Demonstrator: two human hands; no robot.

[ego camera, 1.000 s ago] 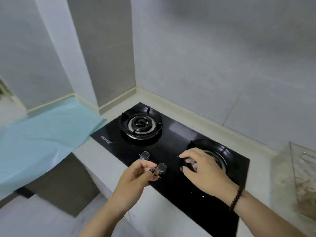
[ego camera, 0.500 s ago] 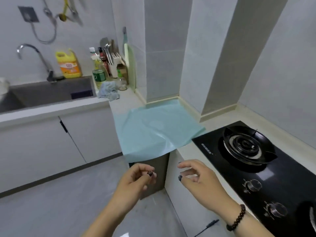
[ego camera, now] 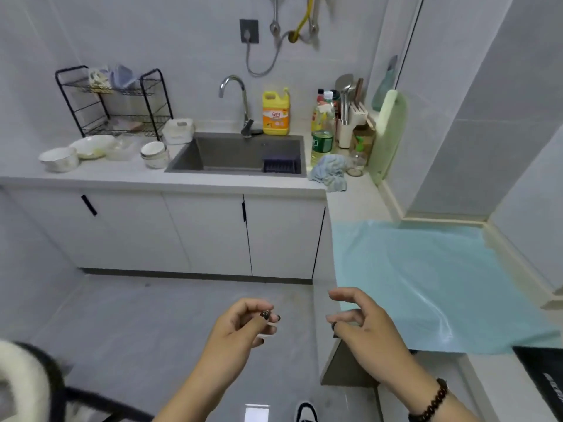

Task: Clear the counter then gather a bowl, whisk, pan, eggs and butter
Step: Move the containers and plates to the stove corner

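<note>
Bowls point(ego camera: 154, 153) sit far ahead and to the left of our hands, on the table left of the sink point(ego camera: 237, 155). A small stack stands at the sink's left edge, and another bowl point(ego camera: 59, 158) and a plate point(ego camera: 91, 146) lie further left still. From here we judge a bowl the nearest thing on our list. We see no whisk, pan, eggs or butter for certain.

Our left hand point(ego camera: 240, 327) hangs over the floor with fingers loosely curled, thumb close to the fingertips, holding nothing we can make out. Our right hand point(ego camera: 362, 327) is beside it at the same height, fingers relaxed and slightly spread, also empty, with a bead bracelet point(ego camera: 432, 402) on the wrist. The left hand is on the bowls' side, so it looks the likelier one to reach, though both are well apart from them and we would have to step forward across the open floor.

To the right of our right hand lies a blue sheet point(ego camera: 426, 284) spread over the table's near run. Beyond it, toward the corner, are a crumpled cloth point(ego camera: 330, 173), bottles point(ego camera: 323, 138), a knife block point(ego camera: 347, 126) and a pale cutting board point(ego camera: 388, 132) leaning on the wall. A yellow jug point(ego camera: 275, 112) stands behind the sink by the tap point(ego camera: 240, 102), and a black rack point(ego camera: 118, 102) stands behind the bowls. Nothing stands between us and the bowls.
</note>
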